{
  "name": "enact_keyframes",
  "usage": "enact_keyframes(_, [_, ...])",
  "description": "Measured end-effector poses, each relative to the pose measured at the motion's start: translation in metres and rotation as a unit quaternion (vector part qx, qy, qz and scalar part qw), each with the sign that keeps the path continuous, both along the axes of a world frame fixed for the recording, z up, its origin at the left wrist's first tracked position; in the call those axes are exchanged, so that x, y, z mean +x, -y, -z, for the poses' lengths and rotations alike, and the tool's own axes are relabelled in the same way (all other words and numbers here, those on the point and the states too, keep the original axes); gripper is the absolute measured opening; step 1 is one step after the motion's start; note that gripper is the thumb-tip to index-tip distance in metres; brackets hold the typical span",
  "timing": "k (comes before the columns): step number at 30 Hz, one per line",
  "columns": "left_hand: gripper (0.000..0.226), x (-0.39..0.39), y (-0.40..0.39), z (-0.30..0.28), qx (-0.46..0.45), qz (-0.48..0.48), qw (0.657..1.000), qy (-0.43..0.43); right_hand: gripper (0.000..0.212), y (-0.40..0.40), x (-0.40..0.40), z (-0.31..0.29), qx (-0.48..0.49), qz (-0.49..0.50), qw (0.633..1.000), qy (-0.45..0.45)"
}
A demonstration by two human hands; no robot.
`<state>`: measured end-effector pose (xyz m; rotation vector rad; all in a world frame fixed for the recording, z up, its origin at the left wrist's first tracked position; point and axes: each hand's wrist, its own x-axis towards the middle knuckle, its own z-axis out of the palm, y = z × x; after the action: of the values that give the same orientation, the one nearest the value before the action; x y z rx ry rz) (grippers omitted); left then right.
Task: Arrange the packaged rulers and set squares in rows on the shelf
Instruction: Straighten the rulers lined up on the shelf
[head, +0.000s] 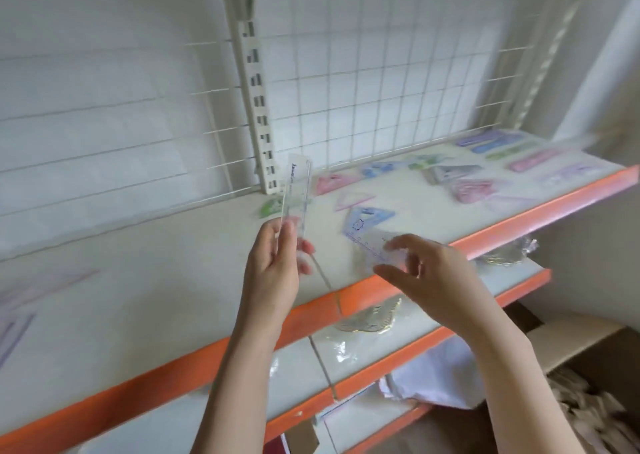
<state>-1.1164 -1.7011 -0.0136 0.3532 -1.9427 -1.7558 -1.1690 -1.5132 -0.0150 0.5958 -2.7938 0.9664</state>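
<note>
1. Gripping a clear plastic ruler with blue print [296,200] by its lower end: left hand [277,266], thumb and fingers pinched around it, ruler held near upright above the white shelf with orange front edge [398,282].
2. Pinching the near corner of a clear set square with blue markings [372,237]: right hand [427,277], fingers curled, just right of the left-hand grip; rest of that set square lying on the shelf surface beyond the fingertips.
3. Lying flat beyond both grips, towards the white wire grid back panel [363,90]: green packaged piece [272,207] directly behind the held ruler, pink triangular set square [353,200] and pink packaged piece [330,183] further back and right.
4. Spread further right of the right-hand grip, well apart from it: blue, green, grey and pink packaged sets, with purple and pink packaged rulers [533,161] at the far right end; detail blurred.
5. Seen below the grips: lower white shelf [519,282] holding crinkled clear wrappers with gold pattern [372,318]; open brown cardboard box [581,360] low right.
</note>
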Motion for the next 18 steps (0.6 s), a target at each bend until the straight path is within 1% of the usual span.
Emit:
enact_keyframes(1, [0.018,-0.006,-0.016,-0.001,0.015,0.012,1.000,-0.002,0.031,-0.015,-0.004,0.001,-0.005,0.008,1.000,-0.007])
enact_keyframes(3, [0.018,-0.017,-0.041,-0.002,0.004,0.032,0.999,0.001,0.039,-0.039,-0.013,0.003,-0.010,0.016,1.000,-0.015])
enact_keyframes(6, [0.014,-0.026,-0.065,-0.002,0.003,0.054,0.998,0.016,0.043,-0.063,-0.025,0.006,-0.012,0.014,1.000,-0.012])
enact_keyframes(8, [0.012,-0.032,-0.074,-0.002,0.030,0.061,0.997,0.022,0.043,-0.072,-0.033,0.009,-0.017,0.009,1.000,-0.004])
enact_keyframes(11, [0.022,-0.046,-0.081,-0.003,0.091,0.053,0.994,0.010,0.046,-0.079,-0.045,0.010,-0.023,-0.001,1.000,-0.001])
enact_keyframes(13, [0.039,-0.058,-0.083,-0.005,0.120,0.041,0.992,0.004,0.044,-0.081,-0.055,0.011,-0.025,-0.005,1.000,0.001])
enact_keyframes(16, [0.083,-0.077,-0.085,-0.009,0.146,0.033,0.989,-0.017,0.036,-0.082,-0.073,0.011,-0.032,-0.002,0.999,-0.002])
enact_keyframes(18, [0.110,-0.091,-0.085,-0.010,0.159,0.028,0.986,-0.035,0.032,-0.083,-0.086,0.008,-0.019,-0.003,1.000,-0.007])
